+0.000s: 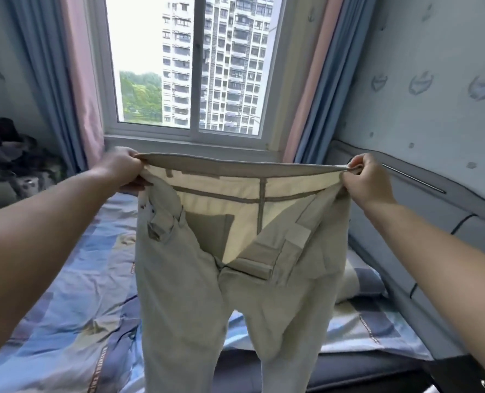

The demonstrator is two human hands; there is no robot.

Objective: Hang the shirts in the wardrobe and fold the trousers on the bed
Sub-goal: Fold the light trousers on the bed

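Trousers | your left hand and right hand fingers are pinching waistband ends taut | bringing legs together evenly is mattering before lowering onto bed.

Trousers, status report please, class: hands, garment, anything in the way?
Left hand and right hand each grip the waistband. Trousers held up over the bed, fly open, unfolded. Dark clothes pile far left, not in the way.

Trousers: pale khaki-grey, cream lining shown inside waistband. Bed sheet: blue, grey and beige patchwork blocks, brown lettered stripe. Curtains: blue with pink panels. Wall: light blue, printed with darker leaf-like motifs. Window frame: white.
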